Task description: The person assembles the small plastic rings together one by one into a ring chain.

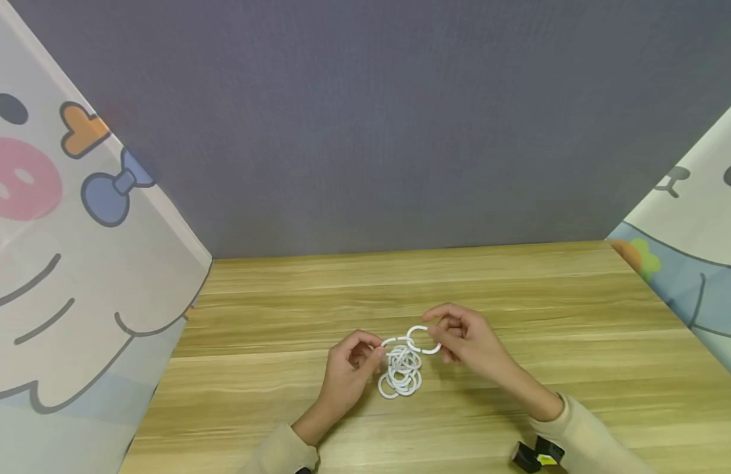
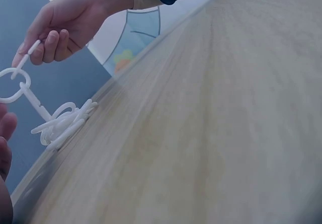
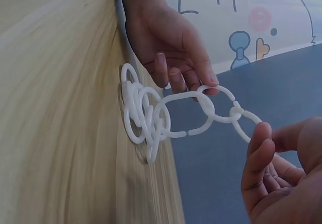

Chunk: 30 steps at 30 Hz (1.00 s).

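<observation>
White plastic C-shaped rings, each with a small gap, are joined into a chain. My left hand [image 1: 352,370] pinches one ring [image 3: 225,90] between thumb and index finger, above the table. My right hand [image 1: 468,339] pinches the end ring [image 3: 242,131], which is hooked through the left hand's ring. Another link [image 3: 178,96] hangs from the left hand's ring and leads down to a heap of linked rings [image 1: 403,382] on the table between the hands. In the left wrist view, only the left fingers [image 2: 5,128] show at the edge.
The wood-grain tabletop [image 1: 270,296] ends at a grey back panel [image 1: 365,131]. Side panels with cartoon animals stand at left [image 1: 93,276] and right [image 1: 691,250]. A black device [image 1: 526,457] sits at the right sleeve's cuff.
</observation>
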Available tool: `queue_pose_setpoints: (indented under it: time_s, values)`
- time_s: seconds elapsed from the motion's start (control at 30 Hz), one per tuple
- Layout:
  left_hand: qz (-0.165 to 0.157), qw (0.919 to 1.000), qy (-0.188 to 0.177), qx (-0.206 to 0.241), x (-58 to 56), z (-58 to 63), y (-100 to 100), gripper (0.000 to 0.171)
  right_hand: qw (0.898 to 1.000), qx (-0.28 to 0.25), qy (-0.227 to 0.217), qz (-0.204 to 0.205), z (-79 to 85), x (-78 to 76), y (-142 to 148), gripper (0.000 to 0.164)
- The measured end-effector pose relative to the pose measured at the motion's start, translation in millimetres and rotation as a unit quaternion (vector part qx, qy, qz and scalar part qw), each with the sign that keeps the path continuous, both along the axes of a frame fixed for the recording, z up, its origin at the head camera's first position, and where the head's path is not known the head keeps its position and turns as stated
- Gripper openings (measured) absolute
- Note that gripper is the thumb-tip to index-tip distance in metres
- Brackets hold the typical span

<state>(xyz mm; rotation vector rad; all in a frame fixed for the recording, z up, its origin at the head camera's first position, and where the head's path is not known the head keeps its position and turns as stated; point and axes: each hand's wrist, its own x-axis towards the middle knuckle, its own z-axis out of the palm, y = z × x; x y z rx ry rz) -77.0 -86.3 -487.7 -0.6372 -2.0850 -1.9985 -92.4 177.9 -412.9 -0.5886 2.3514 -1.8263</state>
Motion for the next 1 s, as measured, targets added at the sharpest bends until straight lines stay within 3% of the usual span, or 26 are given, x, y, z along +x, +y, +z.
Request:
queue_pose_setpoints:
  time_s: [0.2, 0.5, 0.7, 0.9, 1.0]
  values:
    - [0.014, 0.9995, -0.014, -0.025, 0.5, 0.9, 0, 0.009, 1.0, -0.001, 0.016, 0.015, -1.0, 2.3, 6, 0.01]
    - [0.016, 0.9986, -0.015, -0.049, -0.9, -0.4, 2, 0.004, 0.999, -0.012, 0.013, 0.032, -0.9, 4.6, 9, 0.011]
    - [0.039, 0.9965, -0.012, -0.073, -2.1, -2.2, 3, 0.004, 0.999, -0.018, 0.006, 0.032, -0.7, 3.8, 11, 0.014]
    - [0.106, 0.9836, -0.011, -0.145, 0.0, -1.6, 0, 0.012, 0.999, -0.024, 0.002, 0.037, -2.2, 2.9, 14, 0.013]
    - [0.121, 0.9743, -0.006, -0.19, 2.8, -1.7, -2, 0.012, 0.999, -0.023, -0.001, 0.032, -2.8, 2.5, 16, 0.012]
